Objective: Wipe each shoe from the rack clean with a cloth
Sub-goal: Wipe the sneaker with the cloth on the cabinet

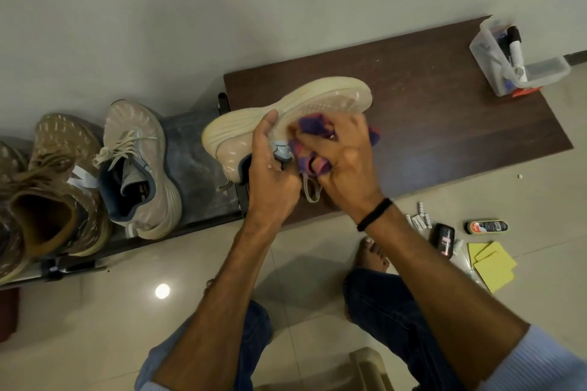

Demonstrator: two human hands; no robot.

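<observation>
A beige sneaker (305,105) is held tilted on its side above the dark brown board (444,98), its pale sole facing up and away. My left hand (273,174) grips it at the collar, thumb along the side. My right hand (343,155) holds a purple and pink cloth (309,127) bunched against the shoe's side near the tongue. The matching beige sneaker (139,168) stands on the low rack (197,168) to the left, beside two brown knit shoes (54,187).
A clear plastic box (508,63) with polish bottles stands at the board's far right corner. On the tiled floor at right lie a polish tin (487,227), a black bottle (444,238), yellow sheets (492,263) and small white packets. My bare foot (371,254) rests below the board.
</observation>
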